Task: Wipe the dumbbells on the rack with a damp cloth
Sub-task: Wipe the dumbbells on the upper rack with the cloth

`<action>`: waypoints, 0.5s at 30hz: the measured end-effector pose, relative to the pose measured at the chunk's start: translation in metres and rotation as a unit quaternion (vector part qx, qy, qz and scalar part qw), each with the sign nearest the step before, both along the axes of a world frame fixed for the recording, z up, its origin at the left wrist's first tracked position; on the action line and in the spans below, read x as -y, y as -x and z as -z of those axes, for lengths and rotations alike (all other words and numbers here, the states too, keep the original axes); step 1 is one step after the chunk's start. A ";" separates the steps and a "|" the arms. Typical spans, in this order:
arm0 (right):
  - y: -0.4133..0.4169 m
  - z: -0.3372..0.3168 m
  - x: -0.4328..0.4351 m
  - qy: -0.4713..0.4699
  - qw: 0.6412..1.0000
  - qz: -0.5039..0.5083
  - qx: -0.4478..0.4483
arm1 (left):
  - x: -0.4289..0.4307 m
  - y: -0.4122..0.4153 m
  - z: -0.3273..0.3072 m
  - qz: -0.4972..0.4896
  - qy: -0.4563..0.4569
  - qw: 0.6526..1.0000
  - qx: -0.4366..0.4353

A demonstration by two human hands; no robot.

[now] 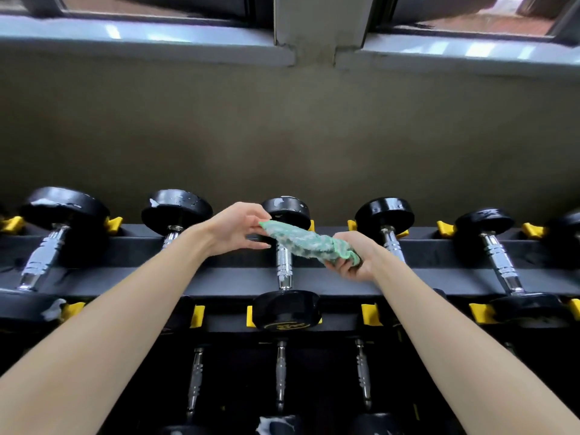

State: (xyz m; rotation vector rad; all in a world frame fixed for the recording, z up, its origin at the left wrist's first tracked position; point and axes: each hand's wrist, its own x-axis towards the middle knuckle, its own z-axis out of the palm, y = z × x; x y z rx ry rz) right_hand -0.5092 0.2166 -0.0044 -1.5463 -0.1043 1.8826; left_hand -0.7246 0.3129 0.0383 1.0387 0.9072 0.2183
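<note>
A green cloth (299,241) is stretched between my two hands just above the chrome handle of the middle dumbbell (285,271) on the top tier of the black rack (329,279). My left hand (235,229) pinches the cloth's left end with thumb and fingertips. My right hand (351,257) grips the bunched right end in curled fingers. The dumbbell has black round heads, and the far head shows pale wet patches.
Several more black dumbbells with chrome handles lie side by side on the top tier, held in yellow cradles (372,313). A lower tier (281,375) holds further dumbbells. Behind the rack are a dull wall (282,136) and a window ledge (141,42).
</note>
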 end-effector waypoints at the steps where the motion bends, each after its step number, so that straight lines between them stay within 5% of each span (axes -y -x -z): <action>1: 0.002 -0.004 0.003 -0.011 1.000 0.007 0.012 | 0.002 -0.001 0.000 -0.007 -0.015 0.999 0.036; 5: 0.010 -0.018 0.013 -0.049 0.997 0.048 0.031 | 0.016 -0.017 -0.001 -0.064 -0.077 0.990 0.103; 9: 0.013 -0.025 0.018 -0.050 0.995 0.078 0.024 | 0.023 -0.029 0.001 -0.131 -0.237 0.962 0.020; 12: 0.015 -0.024 0.021 -0.047 0.989 0.141 0.018 | 0.027 -0.035 0.006 -0.157 -0.452 0.871 -0.112; 15: 0.020 -0.020 0.022 -0.054 0.979 0.196 -0.007 | 0.040 -0.045 0.005 -0.135 -0.579 0.789 -0.153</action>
